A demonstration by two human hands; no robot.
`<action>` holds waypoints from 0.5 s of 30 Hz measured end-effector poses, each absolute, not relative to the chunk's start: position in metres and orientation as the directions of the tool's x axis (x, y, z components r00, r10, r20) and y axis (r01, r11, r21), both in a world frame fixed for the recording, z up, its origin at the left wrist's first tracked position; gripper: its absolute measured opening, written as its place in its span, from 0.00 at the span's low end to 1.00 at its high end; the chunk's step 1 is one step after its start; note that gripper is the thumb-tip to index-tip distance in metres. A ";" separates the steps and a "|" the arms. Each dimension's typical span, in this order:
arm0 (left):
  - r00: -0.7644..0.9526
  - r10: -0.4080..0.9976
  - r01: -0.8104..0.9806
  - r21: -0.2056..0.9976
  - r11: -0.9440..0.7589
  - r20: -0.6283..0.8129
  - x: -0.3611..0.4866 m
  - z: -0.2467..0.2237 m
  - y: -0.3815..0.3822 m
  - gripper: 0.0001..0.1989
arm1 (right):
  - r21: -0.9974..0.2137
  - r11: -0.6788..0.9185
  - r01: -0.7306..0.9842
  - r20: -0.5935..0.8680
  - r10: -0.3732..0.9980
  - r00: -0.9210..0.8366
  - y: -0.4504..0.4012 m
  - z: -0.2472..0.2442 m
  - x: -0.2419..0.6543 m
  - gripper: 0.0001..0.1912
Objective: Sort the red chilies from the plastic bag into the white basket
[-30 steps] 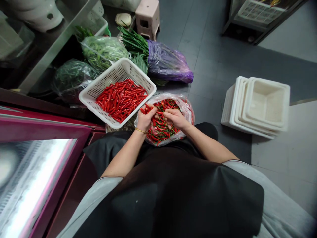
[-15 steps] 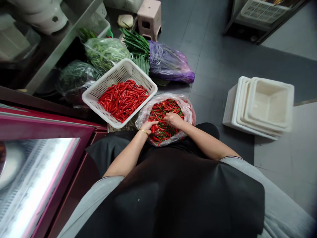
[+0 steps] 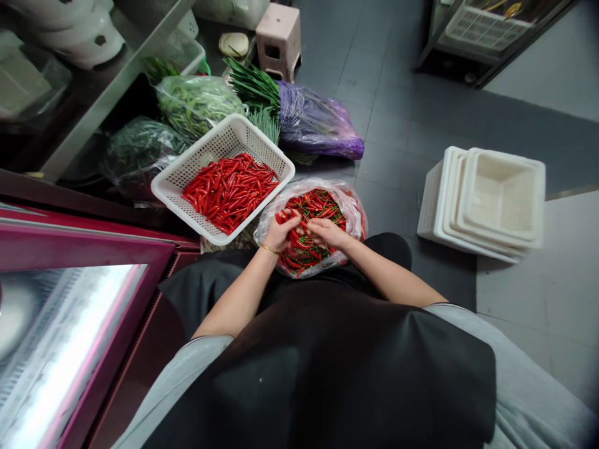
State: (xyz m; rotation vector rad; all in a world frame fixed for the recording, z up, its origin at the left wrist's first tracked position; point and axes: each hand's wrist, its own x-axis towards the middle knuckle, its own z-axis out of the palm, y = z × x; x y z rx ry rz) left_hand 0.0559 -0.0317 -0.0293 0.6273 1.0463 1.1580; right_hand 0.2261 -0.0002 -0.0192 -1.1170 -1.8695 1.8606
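Note:
Red chilies with green stems fill an open clear plastic bag at my lap. Over the bag, my left hand is closed around red chilies, which show at its fingers. My right hand is close beside it, its fingertips pinched on a red chili between the two hands. Left of the bag stands a white perforated basket holding a heap of red chilies without visible stems.
Bagged greens and green stalks in a purple bag lie beyond the basket. A pink stool stands behind them. White stacked baskets are on the right, and a lit glass-fronted cabinet is at my left.
My hands have come closer together over the bag. The left one has risen a little, with chilies now showing in its fingers; the right one has shifted slightly. The view has moved slightly.

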 end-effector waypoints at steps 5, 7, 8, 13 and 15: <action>-0.092 0.886 -0.697 0.665 0.268 -0.454 0.040 -0.039 -0.025 0.10 | -0.718 0.219 0.661 -0.266 0.791 -0.551 0.021 -0.011 0.231 0.20; -0.064 0.848 -0.729 0.604 0.321 -0.527 0.033 -0.046 -0.024 0.10 | -0.416 0.369 0.831 -0.344 0.782 -0.519 0.025 -0.022 0.226 0.20; -0.040 0.829 -0.721 0.590 0.362 -0.557 0.031 -0.049 -0.024 0.11 | -0.284 0.399 0.872 -0.375 0.790 -0.484 0.026 -0.028 0.220 0.21; -0.005 0.754 -0.587 0.613 0.530 -0.657 0.030 -0.057 -0.026 0.12 | -0.078 0.367 0.927 -0.440 0.822 -0.362 0.027 -0.046 0.188 0.18; -0.023 0.734 -0.545 0.624 0.560 -0.679 0.036 -0.058 -0.026 0.12 | -0.081 0.375 0.923 -0.436 0.820 -0.372 0.029 -0.041 0.189 0.18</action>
